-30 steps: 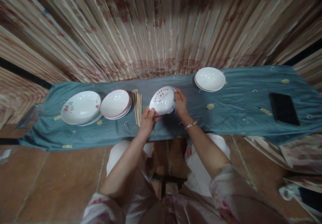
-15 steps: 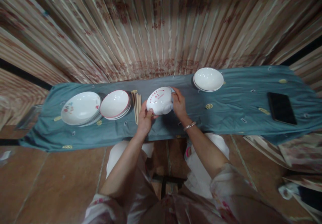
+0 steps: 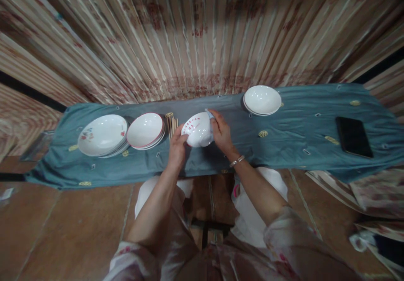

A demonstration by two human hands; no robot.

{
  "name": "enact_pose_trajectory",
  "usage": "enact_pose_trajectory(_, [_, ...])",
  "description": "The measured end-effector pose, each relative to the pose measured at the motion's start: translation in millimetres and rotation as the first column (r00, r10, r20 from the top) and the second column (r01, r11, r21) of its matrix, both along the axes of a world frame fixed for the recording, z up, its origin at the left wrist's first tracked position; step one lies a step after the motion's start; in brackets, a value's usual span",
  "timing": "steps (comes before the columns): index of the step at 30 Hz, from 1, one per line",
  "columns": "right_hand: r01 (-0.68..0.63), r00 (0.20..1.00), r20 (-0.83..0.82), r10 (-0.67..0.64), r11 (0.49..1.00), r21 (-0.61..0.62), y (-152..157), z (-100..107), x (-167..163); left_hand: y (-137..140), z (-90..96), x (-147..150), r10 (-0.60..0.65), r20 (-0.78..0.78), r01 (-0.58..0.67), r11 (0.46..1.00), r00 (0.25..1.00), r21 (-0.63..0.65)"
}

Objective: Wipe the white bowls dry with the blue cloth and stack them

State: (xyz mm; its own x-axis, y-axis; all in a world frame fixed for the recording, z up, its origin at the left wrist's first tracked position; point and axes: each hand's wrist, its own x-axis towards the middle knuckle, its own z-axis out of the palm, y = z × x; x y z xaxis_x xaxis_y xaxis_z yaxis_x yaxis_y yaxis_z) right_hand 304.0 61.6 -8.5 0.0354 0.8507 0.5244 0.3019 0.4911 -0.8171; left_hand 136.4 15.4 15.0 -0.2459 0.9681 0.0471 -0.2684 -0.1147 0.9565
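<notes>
A white bowl (image 3: 198,130) with red lettering is tilted above the table, its underside facing me. My left hand (image 3: 177,146) grips its left edge, thumb on the outside and the other fingers mostly hidden behind. At the right side of the bowl, my right hand (image 3: 221,130) is closed round a pale blue cloth (image 3: 209,113) and presses it against the bowl. Only a small part of the cloth shows. Just left of the bowl, several wooden chopsticks (image 3: 172,125) lie on the table, partly covered by my left hand.
On the teal tablecloth (image 3: 293,146), a stack of red-rimmed bowls (image 3: 145,130) and a stack of floral plates (image 3: 102,135) stand at left. Stacked white bowls (image 3: 262,100) sit at the back right. A black tablet-like device (image 3: 354,137) lies far right. A pleated curtain (image 3: 202,41) hangs behind.
The bowl has turned and shifted slightly left and down in my hands. My right hand with the cloth has slid along its edge, and my left hand has moved slightly left.
</notes>
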Motion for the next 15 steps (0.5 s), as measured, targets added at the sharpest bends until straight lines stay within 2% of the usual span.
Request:
enact_pose_trajectory(5, [-0.063,0.980,0.195,0.044,0.994,0.089,-16.6,18.3,-4.9,-1.4,6.7,5.1,0.022,0.068,-0.019,0.999,0.997,-0.046])
enact_pose_trajectory(8, [-0.086,0.965,0.257,0.053,0.989,0.121,-21.8,23.4,-6.6,-1.9,8.2,7.9,0.049,0.100,-0.046,0.998,0.994,-0.036])
enact_pose_trajectory(11, [-0.082,0.972,0.229,0.055,0.990,0.111,-20.2,22.4,-6.1,-1.6,7.7,9.3,0.052,0.138,-0.047,0.998,0.989,-0.038])
enact_pose_trajectory(15, [-0.078,0.994,0.083,0.076,0.997,0.027,-12.4,17.3,-4.1,0.3,4.1,8.4,0.014,0.171,-0.001,0.997,0.985,-0.074])
